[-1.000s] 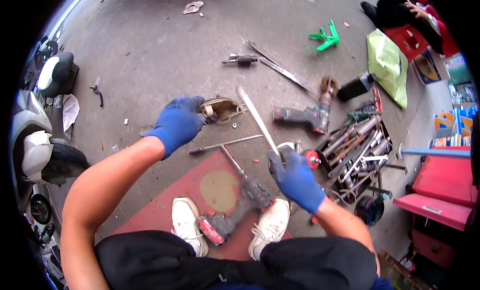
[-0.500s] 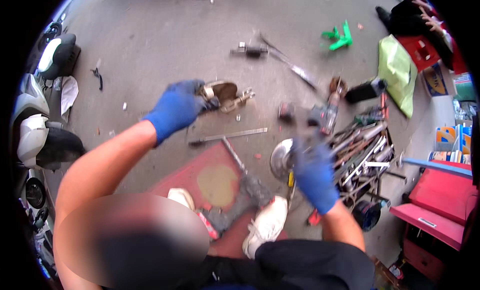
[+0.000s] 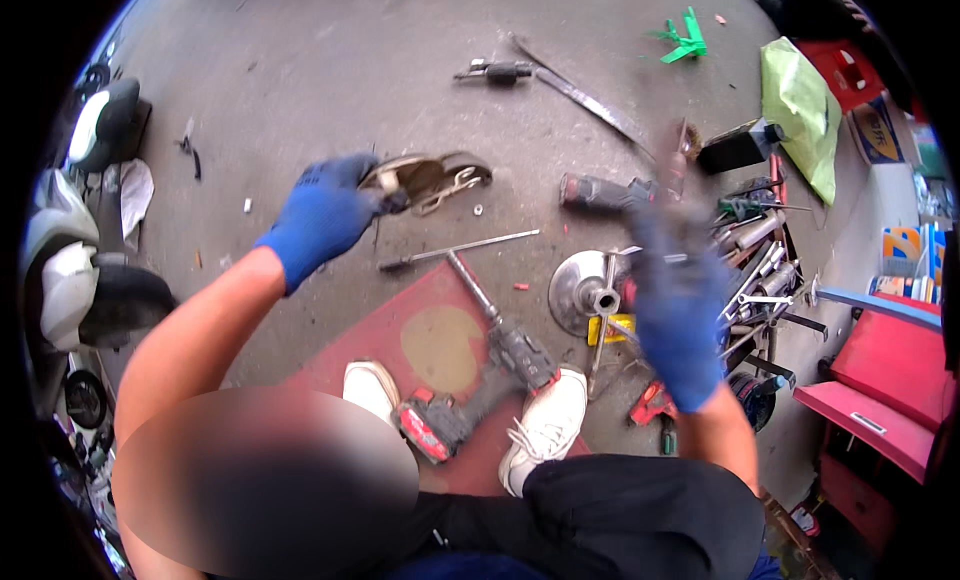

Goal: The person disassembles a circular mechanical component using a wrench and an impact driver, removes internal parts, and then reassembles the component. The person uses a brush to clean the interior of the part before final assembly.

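One metal part [image 3: 430,185], rounded and brownish, is in the left hand [image 3: 325,210], whose gloved fingers clamp its left end; it is held over the floor beyond the far corner of the red mat [image 3: 350,340]. The right hand [image 3: 680,315], also gloved, is well apart from the left, near the tool heap [image 3: 765,270]; its fingers are blurred, so I cannot tell whether they grip anything. One nut [image 3: 478,210] lies on the floor near the metal part, and one rod [image 3: 470,246] just beyond the mat's far corner. On the mat is one impact wrench [image 3: 505,360], its long bit reaching that corner, between two white shoes. Off the mat's right edge are one silver disc [image 3: 565,290] and one yellow tag [image 3: 608,330]. Farther out lie one black bottle [image 3: 738,148], one green bag [image 3: 800,110] and one green bracket [image 3: 688,42]. Overlaps prevent counting the heap's tools.
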`<state>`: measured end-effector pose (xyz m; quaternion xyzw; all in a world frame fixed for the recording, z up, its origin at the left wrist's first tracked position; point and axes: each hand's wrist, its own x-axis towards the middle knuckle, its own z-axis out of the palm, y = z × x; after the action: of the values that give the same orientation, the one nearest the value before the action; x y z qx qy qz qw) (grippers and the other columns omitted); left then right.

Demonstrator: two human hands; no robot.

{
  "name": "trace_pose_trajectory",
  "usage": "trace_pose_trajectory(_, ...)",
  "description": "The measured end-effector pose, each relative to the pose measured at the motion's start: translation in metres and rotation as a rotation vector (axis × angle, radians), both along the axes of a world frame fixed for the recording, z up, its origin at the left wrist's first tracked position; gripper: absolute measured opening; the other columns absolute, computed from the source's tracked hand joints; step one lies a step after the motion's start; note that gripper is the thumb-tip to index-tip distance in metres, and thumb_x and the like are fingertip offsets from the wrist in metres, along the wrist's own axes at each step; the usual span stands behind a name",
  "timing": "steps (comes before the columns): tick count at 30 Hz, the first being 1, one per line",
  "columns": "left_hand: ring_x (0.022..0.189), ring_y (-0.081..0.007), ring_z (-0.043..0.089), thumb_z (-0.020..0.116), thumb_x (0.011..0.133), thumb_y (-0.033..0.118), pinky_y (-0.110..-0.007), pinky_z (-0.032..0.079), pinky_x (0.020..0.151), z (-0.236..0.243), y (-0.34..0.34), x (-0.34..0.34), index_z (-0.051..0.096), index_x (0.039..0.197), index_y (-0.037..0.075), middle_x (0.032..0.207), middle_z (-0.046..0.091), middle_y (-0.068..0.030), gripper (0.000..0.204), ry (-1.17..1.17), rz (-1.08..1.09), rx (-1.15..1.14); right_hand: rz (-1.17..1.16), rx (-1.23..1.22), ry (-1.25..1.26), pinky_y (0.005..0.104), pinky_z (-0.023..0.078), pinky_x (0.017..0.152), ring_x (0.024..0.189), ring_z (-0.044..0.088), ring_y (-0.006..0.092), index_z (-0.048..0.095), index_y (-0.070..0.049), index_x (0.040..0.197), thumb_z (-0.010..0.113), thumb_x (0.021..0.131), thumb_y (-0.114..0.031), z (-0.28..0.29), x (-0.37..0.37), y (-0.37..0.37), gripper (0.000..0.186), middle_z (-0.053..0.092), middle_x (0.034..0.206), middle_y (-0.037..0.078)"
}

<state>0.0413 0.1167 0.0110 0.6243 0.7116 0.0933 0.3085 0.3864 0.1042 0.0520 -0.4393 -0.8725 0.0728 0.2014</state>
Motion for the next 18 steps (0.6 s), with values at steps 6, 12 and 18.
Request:
trace_pose_trajectory(6, 0.082, -0.0395, 0.065, 0.072, 0.081, 0.029, -0.043, 0.049, 0.074, 0.011, 0.004, 0.009, 0.068, 0.099, 0.002, 0.088, 0.066, -0.0257, 0.033, -0.06, 0.064, -0.025, 0.062, 0.053, 0.125, 0.0318, 0.046, 0.054, 0.065, 0.058, 0.0203, 0.058, -0.001, 0.106, 0.052, 0.096, -0.018, 0.008, 0.008, -0.003, 0.021, 0.058, 0.09, 0.012)
trace_pose_trajectory(12, 0.081, -0.039, 0.066, 0.069, 0.084, 0.027, -0.042, 0.05, 0.073, 0.004, -0.011, 0.017, 0.068, 0.1, 0.002, 0.09, 0.067, -0.0253, 0.03, -0.032, -0.058, -0.001, -0.038, 0.016, -0.406, 0.0445, 0.046, 0.071, 0.086, 0.059, 0.0279, 0.057, -0.004, 0.121, 0.059, 0.084, -0.007, -0.035, -0.004, -0.032, 0.038, 0.061, 0.1, 0.018)
trace_pose_trajectory(18, 0.081, -0.0356, 0.068, 0.069, 0.084, 0.025, -0.041, 0.05, 0.073, 0.005, -0.002, 0.011, 0.068, 0.099, 0.001, 0.087, 0.068, -0.024, 0.029, -0.076, 0.05, -0.074, -0.15, -0.195, 0.94, 0.0283, 0.043, 0.05, 0.056, 0.058, 0.0176, 0.058, -0.001, 0.098, 0.054, 0.099, -0.015, 0.041, -0.001, 0.003, 0.014, 0.065, 0.086, 0.012)
